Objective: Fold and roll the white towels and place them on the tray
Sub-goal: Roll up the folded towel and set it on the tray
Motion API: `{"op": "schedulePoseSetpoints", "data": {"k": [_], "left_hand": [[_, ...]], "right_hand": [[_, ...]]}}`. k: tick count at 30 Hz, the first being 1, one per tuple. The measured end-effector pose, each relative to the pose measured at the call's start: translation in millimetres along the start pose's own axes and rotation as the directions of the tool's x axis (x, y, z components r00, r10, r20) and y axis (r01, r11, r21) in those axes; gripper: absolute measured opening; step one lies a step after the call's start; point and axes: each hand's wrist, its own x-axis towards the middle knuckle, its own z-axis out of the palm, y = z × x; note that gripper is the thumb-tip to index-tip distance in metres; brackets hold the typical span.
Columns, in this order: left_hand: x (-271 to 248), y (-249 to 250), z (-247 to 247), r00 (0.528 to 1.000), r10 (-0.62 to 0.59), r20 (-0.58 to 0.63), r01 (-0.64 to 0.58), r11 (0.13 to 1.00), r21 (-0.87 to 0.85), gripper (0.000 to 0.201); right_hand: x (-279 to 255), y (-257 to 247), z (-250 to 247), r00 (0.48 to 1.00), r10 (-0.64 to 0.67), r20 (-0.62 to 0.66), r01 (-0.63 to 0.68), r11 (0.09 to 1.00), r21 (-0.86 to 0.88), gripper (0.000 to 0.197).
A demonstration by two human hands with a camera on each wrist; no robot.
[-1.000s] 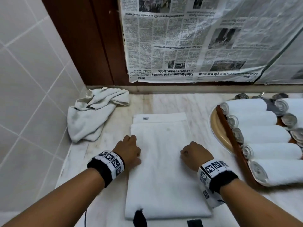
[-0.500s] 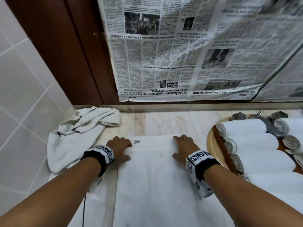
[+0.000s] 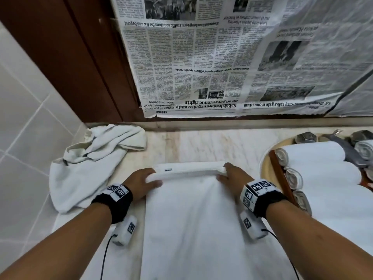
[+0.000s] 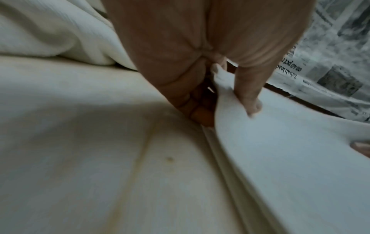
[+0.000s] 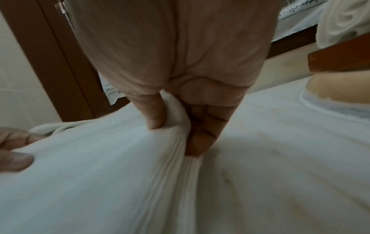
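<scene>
A folded white towel (image 3: 191,215) lies lengthwise on the marble counter, its far end turned over into a thin roll (image 3: 187,170). My left hand (image 3: 144,181) pinches the roll's left end, thumb on top (image 4: 250,101), fingers beneath. At the right end my right hand (image 3: 230,175) grips the roll, thumb (image 5: 154,117) pressed into the cloth and fingers under it. The tray (image 3: 277,174) stands to the right with several rolled white towels (image 3: 314,152) on it.
A crumpled white towel (image 3: 90,164) lies at the back left against the tiled wall (image 3: 24,118). Newspaper (image 3: 222,67) covers the wall behind the counter. Bare marble (image 3: 201,146) shows beyond the roll. Grey objects (image 3: 304,137) sit at the tray's far side.
Both hands went from the towel's middle to its far edge, took hold of it and turned it over into a first thin roll. The head view moved closer.
</scene>
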Motion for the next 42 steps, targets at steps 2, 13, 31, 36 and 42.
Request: {"op": "schedulePoseSetpoints", "data": {"k": [2, 13, 31, 36, 42], "left_hand": [[2.4, 3.4, 1.4, 0.999, -0.018, -0.027, 0.018, 1.0, -0.018, 0.036], [1.6, 20.7, -11.9, 0.985, -0.109, 0.135, 0.163, 0.849, -0.502, 0.044], [-26.1, 20.5, 17.3, 0.937, -0.35, -0.016, 0.346, 0.931, -0.112, 0.061], [-49.9, 24.3, 24.8, 0.94, -0.311, -0.142, 0.311, 0.95, -0.02, 0.084], [-65.4, 49.4, 58.6, 0.991, 0.084, 0.102, -0.113, 0.938, 0.328, 0.102]], "right_hand": [[1.4, 0.5, -0.6, 0.999, 0.032, -0.01, -0.032, 0.998, 0.05, 0.037], [17.9, -3.5, -24.4, 0.984, 0.11, 0.139, -0.136, 0.971, 0.196, 0.041], [-15.6, -2.6, -11.8, 0.966, 0.225, 0.126, -0.241, 0.962, 0.13, 0.091], [-56.2, -1.3, 8.8, 0.972, 0.212, -0.097, -0.211, 0.977, 0.029, 0.093], [-88.1, -15.3, 38.2, 0.973, -0.187, 0.136, 0.216, 0.946, -0.241, 0.09]]}}
